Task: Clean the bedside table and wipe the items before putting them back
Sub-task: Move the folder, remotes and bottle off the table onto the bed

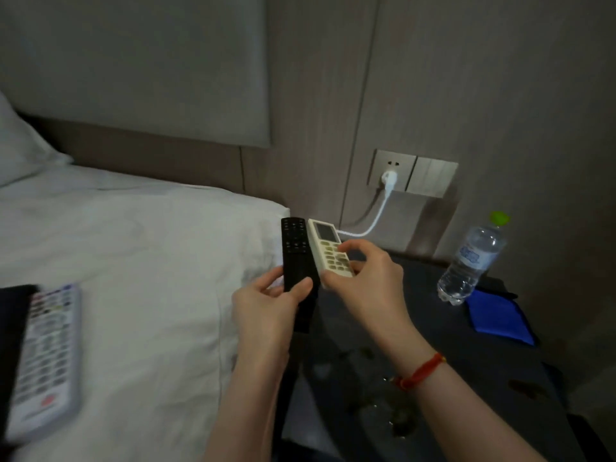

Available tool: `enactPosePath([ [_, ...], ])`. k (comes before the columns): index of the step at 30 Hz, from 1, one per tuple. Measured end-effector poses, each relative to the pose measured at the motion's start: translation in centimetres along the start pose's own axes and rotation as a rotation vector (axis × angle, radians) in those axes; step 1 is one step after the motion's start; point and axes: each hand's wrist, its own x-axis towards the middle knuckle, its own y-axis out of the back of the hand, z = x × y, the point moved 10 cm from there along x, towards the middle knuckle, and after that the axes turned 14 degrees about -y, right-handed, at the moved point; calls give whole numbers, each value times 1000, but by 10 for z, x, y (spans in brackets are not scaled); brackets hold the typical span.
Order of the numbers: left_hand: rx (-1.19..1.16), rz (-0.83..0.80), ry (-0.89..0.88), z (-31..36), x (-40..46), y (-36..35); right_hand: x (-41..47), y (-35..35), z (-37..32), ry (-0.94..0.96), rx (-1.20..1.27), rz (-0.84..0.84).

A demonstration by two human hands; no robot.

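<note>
Dim bedroom corner: dark bedside table (466, 355) standing beside a white bed (133, 245). Left hand (266, 305) is gripping a black remote (295, 251), thumb curled over it; right hand (363, 275) is pinching a white remote (328, 243) just beside it, both held above the table's near edge. Grey remote (46, 358) is lying on the bed. Water bottle (470, 261) and blue cloth (496, 316) are sitting on the table.

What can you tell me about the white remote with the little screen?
The white remote is a cream plastic bar with a grey screen at its far end and rows of pale buttons below. The right hand pinches its near end, holding it in the air beside the black remote, screen facing up.
</note>
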Motion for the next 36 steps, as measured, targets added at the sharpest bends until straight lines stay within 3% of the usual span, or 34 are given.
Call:
enactPosePath([
  [7, 163, 184, -157, 61, -3, 100, -56, -66, -65, 101, -2, -172],
  [17, 355, 393, -93, 66, 6, 208, -100, -165, -101, 136, -66, -354],
  [26, 611, 439, -90, 66, 12, 238, -105, -211, -102, 122, -157, -378],
  [36, 735, 320, -109, 58, 23, 235, -112, -234, -105, 186, -273, -398],
])
